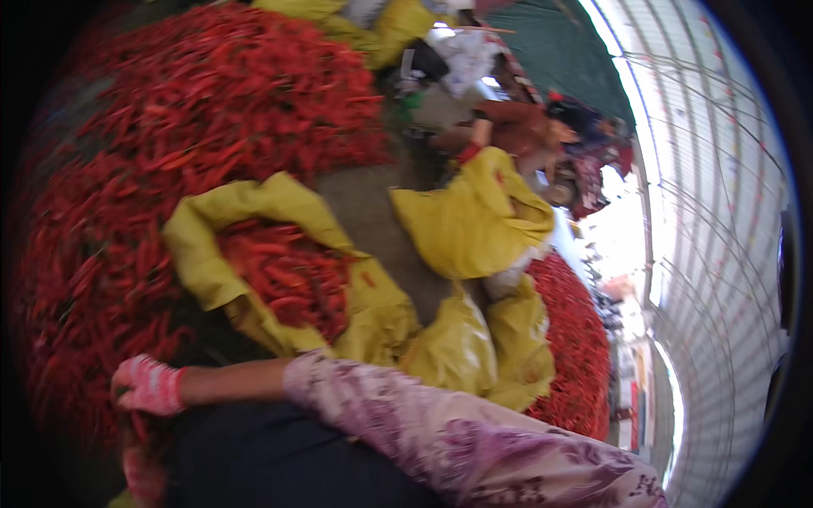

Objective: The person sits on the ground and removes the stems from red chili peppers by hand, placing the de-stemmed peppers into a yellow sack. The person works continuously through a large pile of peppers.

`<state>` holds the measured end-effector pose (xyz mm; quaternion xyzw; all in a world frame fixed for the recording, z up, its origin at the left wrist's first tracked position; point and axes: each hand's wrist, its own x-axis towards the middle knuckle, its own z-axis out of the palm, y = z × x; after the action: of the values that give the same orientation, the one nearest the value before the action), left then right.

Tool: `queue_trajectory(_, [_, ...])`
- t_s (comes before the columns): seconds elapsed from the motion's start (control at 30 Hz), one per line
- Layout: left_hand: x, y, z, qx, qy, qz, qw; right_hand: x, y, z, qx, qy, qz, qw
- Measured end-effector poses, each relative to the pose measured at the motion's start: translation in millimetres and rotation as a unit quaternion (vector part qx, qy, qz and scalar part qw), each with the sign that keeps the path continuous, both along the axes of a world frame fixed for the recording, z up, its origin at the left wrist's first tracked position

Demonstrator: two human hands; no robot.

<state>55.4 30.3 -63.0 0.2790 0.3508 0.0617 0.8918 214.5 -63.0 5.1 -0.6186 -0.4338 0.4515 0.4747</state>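
The view is blurred and tipped sideways. My left hand [149, 385], in a red-and-white knit glove, is curled at the near edge of a large heap of red chili peppers [241, 95]. Dark green bits, apparently pepper stems, show in its grasp. Lower in the picture, my right hand [143, 473] wears a similar glove; it is dim and partly cut off, so its fingers are unclear. A few red peppers [138, 427] show between the hands. Beside my left forearm stands an open yellow woven sack [209, 216] with its rim rolled back, holding red peppers [286, 273].
Dark cloth [273, 451] covers my lap. Other yellow sacks [470, 222] stand past the open one, near a second pepper heap [571, 349]. A person in reddish-brown clothing [517, 127] is near them. A ribbed, light roof [711, 254] spans the picture's right side.
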Motion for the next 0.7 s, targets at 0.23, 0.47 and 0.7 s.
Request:
queue_trajectory(0.23, [-30.9, -24.1, 88.1, 0.176, -0.034, -0.168, 0.969, -19.2, -23.3, -38.2, -0.031, -0.272, 0.176, 0.945])
queue_trajectory(0.47, [-39.2, -25.2, 99.6, -0.246, -0.064, 0.108, 0.961, 27.1, -48.8, -21.1, -0.053, -0.074, 0.146, 0.985])
queue_trajectory(0.7, [-59.1, -37.2, 65.3, -0.008, -0.045, 0.015, 0.999, 88.0, -5.4, -36.3, -0.055, -0.563, 0.159, 0.809])
